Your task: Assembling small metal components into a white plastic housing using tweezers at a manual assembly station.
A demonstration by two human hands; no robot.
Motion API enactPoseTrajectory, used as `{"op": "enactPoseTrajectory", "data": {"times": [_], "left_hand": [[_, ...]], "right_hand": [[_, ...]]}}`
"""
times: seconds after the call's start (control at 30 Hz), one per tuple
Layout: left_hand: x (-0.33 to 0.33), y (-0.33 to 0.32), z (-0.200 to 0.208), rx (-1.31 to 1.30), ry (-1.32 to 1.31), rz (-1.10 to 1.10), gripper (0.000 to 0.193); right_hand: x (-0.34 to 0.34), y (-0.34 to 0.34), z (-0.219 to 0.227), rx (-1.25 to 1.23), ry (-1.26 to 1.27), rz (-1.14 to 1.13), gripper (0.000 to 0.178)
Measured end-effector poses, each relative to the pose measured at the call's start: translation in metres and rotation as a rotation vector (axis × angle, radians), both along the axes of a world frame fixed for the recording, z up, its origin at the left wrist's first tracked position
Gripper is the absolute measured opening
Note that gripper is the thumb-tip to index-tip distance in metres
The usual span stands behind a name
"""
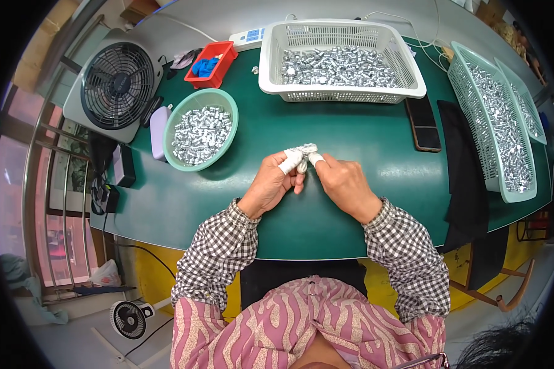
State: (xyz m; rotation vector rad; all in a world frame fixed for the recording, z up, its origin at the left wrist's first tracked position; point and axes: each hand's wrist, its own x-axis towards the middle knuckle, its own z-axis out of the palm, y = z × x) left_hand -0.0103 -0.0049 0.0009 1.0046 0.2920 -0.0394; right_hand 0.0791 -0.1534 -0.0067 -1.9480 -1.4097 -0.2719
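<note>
Over the middle of the green table (289, 234), my left hand (268, 183) and my right hand (349, 184) meet at their fingertips. White wraps cover some fingers on both hands. The fingers of each are closed in a pinch; whatever lies between them is too small and hidden to name. To the left of my hands stands a pale green bowl (232, 114) full of small silvery metal parts (201, 135). Beyond them, a white slotted basket (345, 91) contains many similar metal parts (338, 64).
Green baskets (474, 126) of metal parts line the right side, near a black cloth (465, 184) and a phone (425, 129). At the left are a fan (118, 85), a lilac case (159, 133) and a red box (225, 66) with blue material. A power strip (247, 39) lies behind.
</note>
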Motion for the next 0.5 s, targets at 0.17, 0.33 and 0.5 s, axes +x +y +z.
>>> {"op": "enactPoseTrajectory", "data": {"times": [0.17, 0.33, 0.5], "left_hand": [[0.001, 0.002, -0.002, -0.079, -0.018, 0.036, 0.034], [0.000, 0.001, 0.000, -0.056, -0.012, 0.009, 0.031], [0.004, 0.017, 0.002, 0.020, -0.041, 0.206, 0.029]], "right_hand": [[0.003, 0.002, 0.005, 0.038, 0.420, 0.056, 0.011], [0.000, 0.003, 0.002, -0.007, 0.501, 0.062, 0.008], [0.013, -0.002, 0.006, 0.062, 0.340, 0.034, 0.009]]}}
